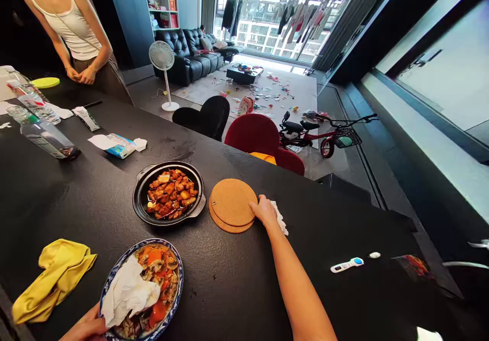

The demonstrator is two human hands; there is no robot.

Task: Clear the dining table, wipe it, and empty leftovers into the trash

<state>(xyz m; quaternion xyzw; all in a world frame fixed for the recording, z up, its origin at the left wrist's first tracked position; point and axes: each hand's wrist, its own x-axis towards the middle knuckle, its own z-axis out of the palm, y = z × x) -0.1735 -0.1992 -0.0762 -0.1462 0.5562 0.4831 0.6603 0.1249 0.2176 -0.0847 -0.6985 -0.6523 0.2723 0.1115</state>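
Near the bottom left of the dark table (229,290), our left hand (87,325) is gripping the patterned plate (181,277), thumb over the rim, other fingers mostly hidden; we're probably holding it by the edge to avoid touching the food (167,282). We can't tell if the plate is resting on the table. A crumpled tissue (130,292) is covering part of the food, close to our thumb.

Our right hand (264,211) is touching the right edge of the top cork mat (234,202), fingers partly curled; we can't tell whether they're pinching or just pressing. That mat is sitting off-centre on a lower cork mat (218,223), likely there as heat protection. Another white tissue (281,219) is showing beside the right hand, unclear if held.

Just left of the mats, a black pot (198,208) is holding glazed chunks (170,196). A yellow cloth (55,280) is lying bunched left of the plate, maybe handy for wiping. Farther out we're seeing a bottle (48,140), a packet (120,146) and, across the table, a person (76,30) standing, hands together.
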